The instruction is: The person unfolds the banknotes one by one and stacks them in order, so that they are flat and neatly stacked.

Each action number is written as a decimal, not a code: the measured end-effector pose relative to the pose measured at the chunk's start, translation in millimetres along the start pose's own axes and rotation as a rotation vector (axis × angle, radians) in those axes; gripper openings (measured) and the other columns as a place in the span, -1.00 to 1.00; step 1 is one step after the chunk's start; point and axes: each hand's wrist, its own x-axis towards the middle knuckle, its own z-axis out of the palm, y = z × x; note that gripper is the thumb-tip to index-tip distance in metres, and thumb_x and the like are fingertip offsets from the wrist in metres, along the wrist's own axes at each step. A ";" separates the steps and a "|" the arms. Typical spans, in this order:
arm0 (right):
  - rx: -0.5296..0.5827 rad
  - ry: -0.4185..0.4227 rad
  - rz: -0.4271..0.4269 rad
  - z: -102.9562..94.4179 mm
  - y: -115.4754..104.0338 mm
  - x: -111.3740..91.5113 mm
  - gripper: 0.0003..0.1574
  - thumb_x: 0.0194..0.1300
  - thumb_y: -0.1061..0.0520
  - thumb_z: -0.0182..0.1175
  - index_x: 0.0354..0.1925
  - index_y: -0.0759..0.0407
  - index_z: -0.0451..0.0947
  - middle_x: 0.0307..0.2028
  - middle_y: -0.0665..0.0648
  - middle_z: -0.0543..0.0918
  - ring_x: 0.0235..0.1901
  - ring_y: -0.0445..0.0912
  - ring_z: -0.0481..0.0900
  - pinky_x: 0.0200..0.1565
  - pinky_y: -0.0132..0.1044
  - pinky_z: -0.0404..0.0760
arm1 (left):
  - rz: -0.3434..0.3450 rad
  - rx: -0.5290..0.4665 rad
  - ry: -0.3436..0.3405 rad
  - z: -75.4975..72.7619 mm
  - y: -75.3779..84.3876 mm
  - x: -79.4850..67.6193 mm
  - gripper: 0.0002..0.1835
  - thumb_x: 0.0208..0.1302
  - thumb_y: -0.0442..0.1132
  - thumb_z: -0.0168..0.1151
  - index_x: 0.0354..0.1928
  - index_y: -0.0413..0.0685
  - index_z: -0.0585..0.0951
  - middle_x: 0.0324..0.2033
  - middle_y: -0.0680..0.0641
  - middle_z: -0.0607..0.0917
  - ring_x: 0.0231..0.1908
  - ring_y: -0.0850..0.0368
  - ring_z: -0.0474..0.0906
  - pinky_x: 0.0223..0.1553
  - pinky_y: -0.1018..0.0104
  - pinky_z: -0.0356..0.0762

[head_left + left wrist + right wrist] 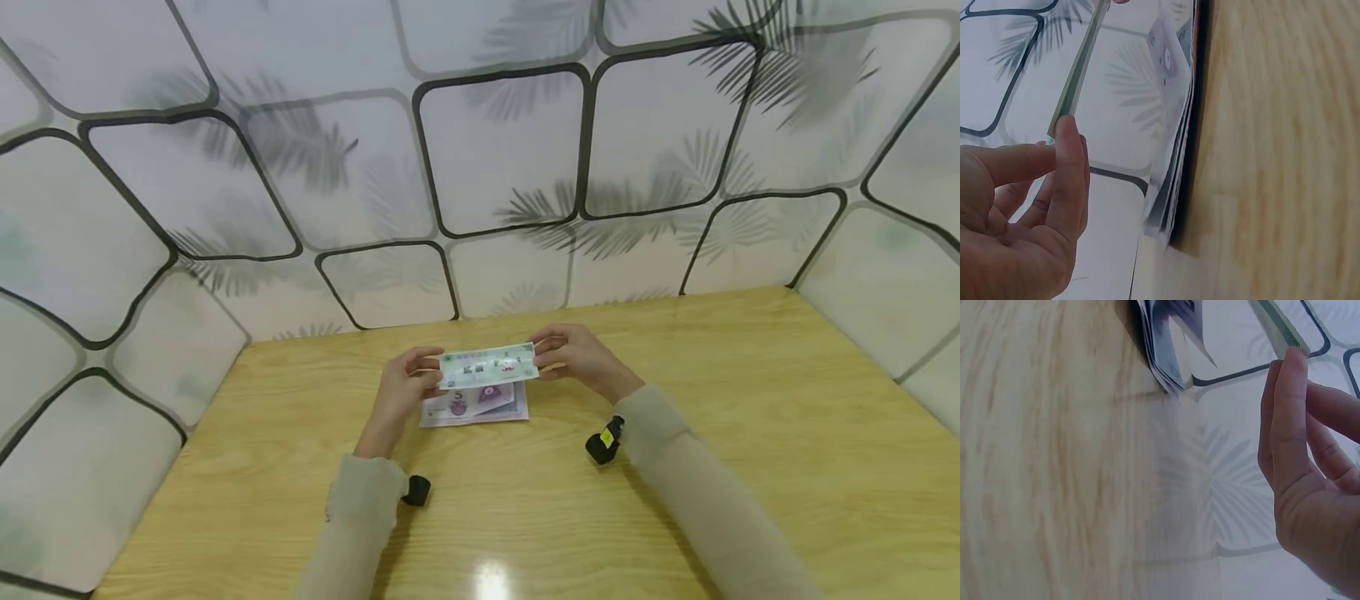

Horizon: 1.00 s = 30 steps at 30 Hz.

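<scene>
A green banknote (487, 365) with a row of printed characters is stretched between the two hands, above the tabletop. My left hand (401, 387) pinches its left end between thumb and fingers. At the opposite end, my right hand (583, 360) holds the note by its edge. Beneath it a small pile of purple banknotes (442, 410) lies on the table, partly covered by the green note in the head view. In the left wrist view the pile (1169, 156) shows several layers, the top one bent upward. The green note (1279, 328) appears edge-on in the right wrist view.
The wooden table (262, 500) reaches back to a pale patterned backdrop (502, 150) with dark line frames and palm leaves, which also rises along both sides. Small black cameras (604, 442) sit at the cuffs of both sleeves.
</scene>
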 end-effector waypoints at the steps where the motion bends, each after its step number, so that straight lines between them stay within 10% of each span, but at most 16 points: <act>1: -0.007 -0.001 0.003 2.4 -0.4 2.0 -0.53 0.36 0.46 0.15 0.21 0.53 0.40 -0.21 0.17 0.57 -0.27 -0.08 0.62 -0.17 -0.23 0.73 | -0.005 0.004 0.004 -2.9 0.4 0.1 -0.60 0.34 -0.62 0.15 0.21 -0.37 0.57 -0.16 -0.20 0.59 -0.29 0.12 0.55 -0.28 0.36 0.70; 30: -0.257 -0.086 0.055 13.3 -6.4 15.2 -0.58 0.38 0.49 0.10 0.17 0.65 0.39 -0.24 0.33 0.65 -0.43 -0.10 0.67 -0.23 -0.21 0.75 | -0.093 0.242 -0.043 -26.4 3.3 -3.4 -0.61 0.40 -0.57 0.13 0.25 -0.47 0.50 0.06 -0.44 0.59 -0.10 -0.14 0.62 -0.14 0.18 0.71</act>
